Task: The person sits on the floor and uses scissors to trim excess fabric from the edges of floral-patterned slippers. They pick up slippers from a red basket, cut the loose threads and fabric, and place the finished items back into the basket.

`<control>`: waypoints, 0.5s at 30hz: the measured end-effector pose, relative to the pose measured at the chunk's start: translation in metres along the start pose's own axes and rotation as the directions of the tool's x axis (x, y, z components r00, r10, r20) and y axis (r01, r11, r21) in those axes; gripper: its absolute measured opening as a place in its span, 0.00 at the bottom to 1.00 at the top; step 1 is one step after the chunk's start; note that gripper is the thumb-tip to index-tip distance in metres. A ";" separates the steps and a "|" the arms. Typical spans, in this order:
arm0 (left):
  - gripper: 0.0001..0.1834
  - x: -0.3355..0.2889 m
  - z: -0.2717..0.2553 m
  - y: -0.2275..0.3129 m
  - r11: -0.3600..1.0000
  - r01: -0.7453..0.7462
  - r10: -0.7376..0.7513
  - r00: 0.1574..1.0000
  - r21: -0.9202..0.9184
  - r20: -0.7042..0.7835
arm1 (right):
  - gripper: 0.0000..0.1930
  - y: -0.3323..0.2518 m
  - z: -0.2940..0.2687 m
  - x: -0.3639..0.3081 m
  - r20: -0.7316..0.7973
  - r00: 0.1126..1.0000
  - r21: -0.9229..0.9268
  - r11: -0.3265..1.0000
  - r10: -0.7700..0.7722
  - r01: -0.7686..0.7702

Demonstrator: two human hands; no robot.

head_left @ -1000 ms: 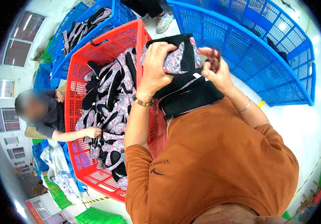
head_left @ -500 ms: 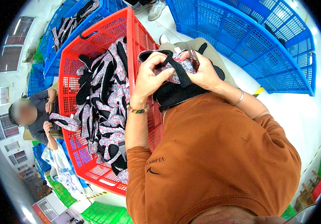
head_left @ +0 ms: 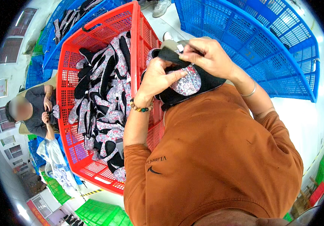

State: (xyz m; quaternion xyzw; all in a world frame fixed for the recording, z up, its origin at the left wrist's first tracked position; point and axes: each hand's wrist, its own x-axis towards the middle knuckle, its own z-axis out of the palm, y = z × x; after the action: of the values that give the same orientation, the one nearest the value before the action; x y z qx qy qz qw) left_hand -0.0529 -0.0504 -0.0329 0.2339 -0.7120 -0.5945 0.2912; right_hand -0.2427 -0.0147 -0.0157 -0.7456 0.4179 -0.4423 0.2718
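Observation:
A floral fabric slipper (head_left: pixel 186 81) with black lining is held between my hands, above the black cloth on my lap. My left hand (head_left: pixel 158 78) grips its left side, thumb laid across the floral rounded end. My right hand (head_left: pixel 211 56) pinches the slipper's black edge near a small white tag, fingers curled in. Whether anything else sits inside the right fingers is hidden. Left of me, a red crate (head_left: pixel 133 49) holds a heap of similar floral and black slippers (head_left: pixel 109 98).
Blue crates (head_left: pixel 241 41) stand at the upper right, and another blue crate (head_left: pixel 49 56) with similar pieces at the upper left. Across the red crate, a co-worker (head_left: pixel 37 109) handles a small floral piece. Green crates (head_left: pixel 101 214) stand at the lower left.
My right hand has moved up and turned, pulling the slipper's black edge upward; more of the floral rounded end shows. A dark, scissor-like tool in it earlier is no longer visible. The co-worker's piece has shifted.

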 end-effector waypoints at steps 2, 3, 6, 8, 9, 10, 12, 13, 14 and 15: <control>0.15 0.001 0.002 0.001 0.999 0.009 -0.011 0.999 -0.035 -0.052 | 0.09 0.006 0.004 0.004 -0.001 0.990 0.251 0.958 0.144 -0.139; 0.14 0.002 0.003 0.002 0.999 0.013 -0.017 0.997 -0.053 -0.076 | 0.11 0.009 0.007 0.006 -0.012 0.986 0.326 0.933 0.167 -0.154; 0.09 0.001 0.002 0.002 0.996 0.039 -0.047 0.995 -0.086 -0.089 | 0.10 0.020 0.012 0.004 -0.077 0.981 0.426 0.896 0.176 -0.127; 0.05 0.001 0.002 0.006 0.988 -0.012 -0.005 0.994 -0.152 -0.108 | 0.13 0.018 0.003 -0.004 -0.054 0.967 0.247 0.942 0.248 -0.228; 0.05 0.001 0.002 0.006 0.984 -0.008 -0.015 0.992 -0.178 -0.124 | 0.14 0.017 -0.006 -0.011 -0.006 0.961 0.100 0.957 0.275 -0.273; 0.06 0.001 0.002 0.007 0.980 -0.005 -0.023 0.990 -0.200 -0.137 | 0.16 0.017 -0.014 -0.017 0.033 0.951 -0.050 0.951 0.306 -0.304; 0.06 0.003 0.002 0.003 0.953 -0.008 -0.026 0.994 -0.302 -0.109 | 0.18 0.029 -0.018 -0.034 -0.043 0.999 -0.169 0.985 0.033 -0.040; 0.06 0.003 0.002 0.000 0.935 -0.006 -0.031 0.995 -0.355 -0.097 | 0.19 0.030 -0.020 -0.040 -0.064 0.992 -0.231 0.969 -0.105 0.088; 0.06 0.004 0.001 -0.001 0.926 0.010 -0.036 0.997 -0.378 -0.063 | 0.19 0.028 -0.024 -0.047 -0.011 0.999 -0.275 0.961 -0.046 0.042; 0.06 0.005 -0.002 -0.002 0.916 0.026 -0.041 0.999 -0.400 -0.030 | 0.20 0.023 -0.030 -0.055 0.040 0.999 -0.320 0.948 0.015 -0.001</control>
State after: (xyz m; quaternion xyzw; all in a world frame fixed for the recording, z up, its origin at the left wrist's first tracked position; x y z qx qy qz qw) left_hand -0.0550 -0.0551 -0.0336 0.1926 -0.5661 -0.7277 0.3360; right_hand -0.2920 0.0199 -0.0439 -0.7870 0.4812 -0.3521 0.1580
